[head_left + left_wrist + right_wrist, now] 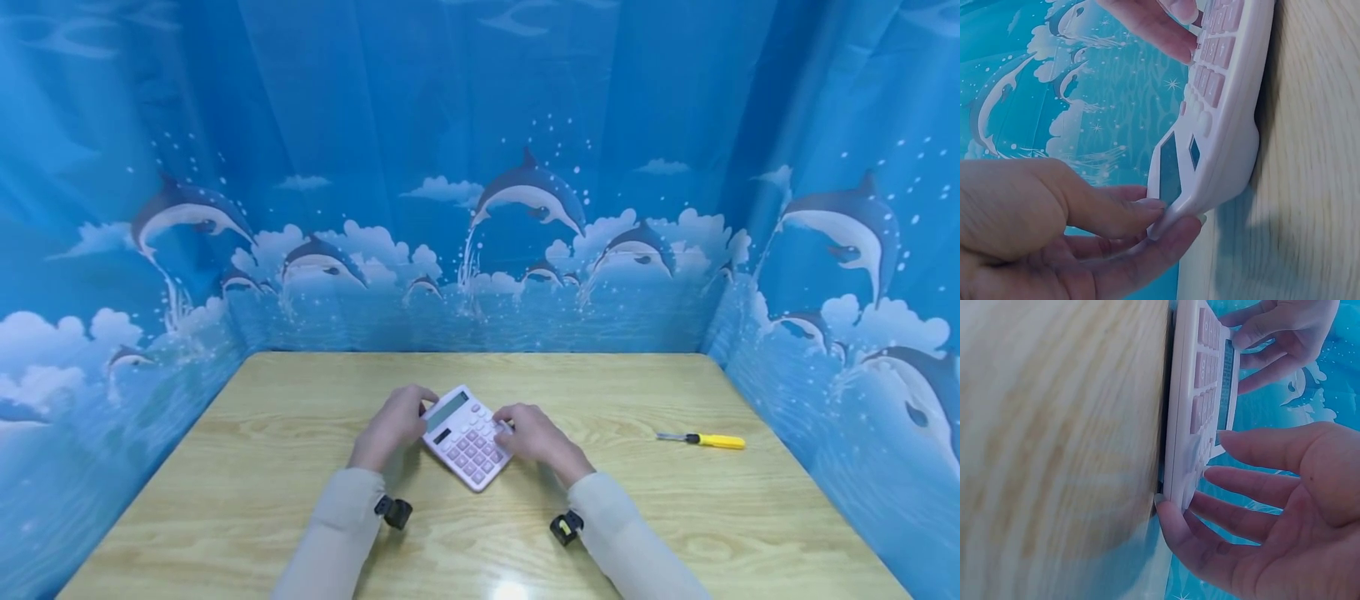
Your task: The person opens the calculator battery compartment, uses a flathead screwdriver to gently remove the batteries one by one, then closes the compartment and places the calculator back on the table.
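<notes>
A pale pink calculator (468, 437) lies turned diagonally on the wooden table, its keys and display facing up. At the display end, my left hand (392, 429) pinches a corner, the thumb on top by the screen and a finger against the edge, as the left wrist view shows. On the opposite side, my right hand (534, 435) holds the calculator's edge with bent fingers. In the right wrist view one fingertip of the right hand (1272, 506) touches the lower rim near the tabletop, and the thumb lies over the face side.
A screwdriver (705, 440) with a yellow handle lies on the right part of the table (300, 400). Blue curtains (420, 167) printed with dolphins stand behind the table and along both sides. Each wrist carries a small black camera.
</notes>
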A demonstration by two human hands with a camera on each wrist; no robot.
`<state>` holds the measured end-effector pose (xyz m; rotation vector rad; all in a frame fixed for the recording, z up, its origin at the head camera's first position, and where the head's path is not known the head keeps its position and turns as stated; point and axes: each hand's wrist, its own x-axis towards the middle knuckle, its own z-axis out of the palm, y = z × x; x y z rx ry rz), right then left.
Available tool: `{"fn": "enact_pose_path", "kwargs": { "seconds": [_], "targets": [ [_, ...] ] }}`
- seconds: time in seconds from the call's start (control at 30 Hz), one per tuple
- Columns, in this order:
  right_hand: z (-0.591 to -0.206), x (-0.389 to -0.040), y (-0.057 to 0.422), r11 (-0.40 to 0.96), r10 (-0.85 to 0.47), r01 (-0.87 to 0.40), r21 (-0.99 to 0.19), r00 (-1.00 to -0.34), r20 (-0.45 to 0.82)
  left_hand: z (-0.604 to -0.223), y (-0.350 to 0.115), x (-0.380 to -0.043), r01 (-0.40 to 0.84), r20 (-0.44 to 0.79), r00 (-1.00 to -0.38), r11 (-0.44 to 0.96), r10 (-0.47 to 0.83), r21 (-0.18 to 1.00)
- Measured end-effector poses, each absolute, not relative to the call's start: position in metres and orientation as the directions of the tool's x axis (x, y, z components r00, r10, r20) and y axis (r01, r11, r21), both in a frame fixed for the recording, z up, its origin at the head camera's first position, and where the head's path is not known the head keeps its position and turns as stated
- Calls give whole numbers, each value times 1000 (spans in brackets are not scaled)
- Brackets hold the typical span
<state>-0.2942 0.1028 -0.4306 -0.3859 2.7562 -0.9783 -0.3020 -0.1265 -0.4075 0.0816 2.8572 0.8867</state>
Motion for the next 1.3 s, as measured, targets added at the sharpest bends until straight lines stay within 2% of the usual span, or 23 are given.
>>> {"fn": "enact_pose_path", "kwargs": {
  "seconds": [0.33,0.73,1.3],
  "targets": [
    [-430,-293,105,750,-305,-176,-638,-948,-97,-413,-132,-296,40,-98,-988,801,122,597],
    [-427,-290,107,752,-308,-170,-637,-945,-112,-417,-127,-292,62,-74,-989,813,128,579],
    [-423,-290,113,790,-291,-176,-588,-951,-106,-422,-119,-293,103,-51,-985,803,164,588]
  ]
}}
